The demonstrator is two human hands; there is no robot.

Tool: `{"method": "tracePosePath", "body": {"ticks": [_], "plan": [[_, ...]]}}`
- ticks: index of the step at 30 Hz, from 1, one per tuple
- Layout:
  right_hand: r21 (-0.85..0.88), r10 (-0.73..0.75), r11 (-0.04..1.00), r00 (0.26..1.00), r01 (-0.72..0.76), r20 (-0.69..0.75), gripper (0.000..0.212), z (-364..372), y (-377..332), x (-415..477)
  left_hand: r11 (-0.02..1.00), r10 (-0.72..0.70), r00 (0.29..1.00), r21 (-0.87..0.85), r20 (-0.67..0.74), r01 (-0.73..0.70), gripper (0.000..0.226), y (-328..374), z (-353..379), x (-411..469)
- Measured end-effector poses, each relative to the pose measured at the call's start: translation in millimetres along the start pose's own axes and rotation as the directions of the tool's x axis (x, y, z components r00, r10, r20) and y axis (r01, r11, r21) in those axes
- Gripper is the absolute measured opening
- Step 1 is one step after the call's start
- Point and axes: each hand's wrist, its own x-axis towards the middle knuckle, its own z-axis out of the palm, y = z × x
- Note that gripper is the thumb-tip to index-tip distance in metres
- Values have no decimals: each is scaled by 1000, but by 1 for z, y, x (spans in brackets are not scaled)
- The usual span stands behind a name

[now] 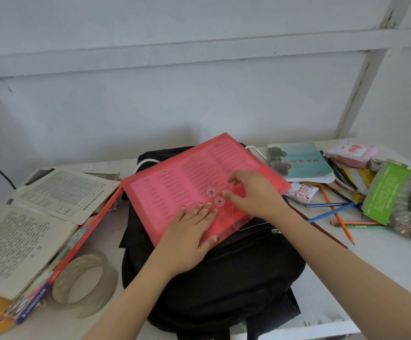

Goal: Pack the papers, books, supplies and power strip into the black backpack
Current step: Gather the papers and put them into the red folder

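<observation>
One white counter (346, 278) carries the black backpack (236, 278) lying flat at its middle. Across the backpack's far half rests the red folder (175, 182), translucent with printed papers showing through, its long axis slanting from the left toward the far right. Both hands are on it straight ahead: the left hand (189, 231) lies spread and flat near the folder's near edge, pressing it down, while the right hand (253, 192), nearer the clasp, seems to pinch the thin string (246, 225) beside the two clear buttons (215, 196).

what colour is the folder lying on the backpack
The plastic string-tie folder is translucent pink-red; head view.
</observation>
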Motion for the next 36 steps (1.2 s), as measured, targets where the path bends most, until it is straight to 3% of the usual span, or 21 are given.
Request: {"method": "tracePosePath", "body": {"ticks": [3,8,12,16,19,21,28,36], "plan": [[-135,-5,991,999,11,44,29,0,-4,2,998,35,999,52,23,-36,82,-6,6,0],[-196,-3,980,998,17,68,18,3,-11,5,998,49,998,35,42,-50,78,-10,6,-4],[-210,0,977,986,35,164,20,2,-18,10,997,61,996,41,58,-64,74,-13,6,-10],[9,97,994,949,-105,299,11,-1,-28,22,994,106,992,4,71,-107,69,-18,3,-15],[184,158,940,842,-289,516,13,-6,-37,37,991,135,988,-35,76,-133,67,-20,2,-18],[252,128,912,807,-324,576,20,-11,-43,47,990,137,989,-50,60,-134,69,-21,2,-18],[49,-40,999,821,15,570,26,-7,-63,76,997,70,991,-4,-116,-71,67,-14,2,-16],[-1,-178,978,832,210,526,31,10,-72,81,991,-123,989,50,-76,127,75,-16,7,-9]]}}
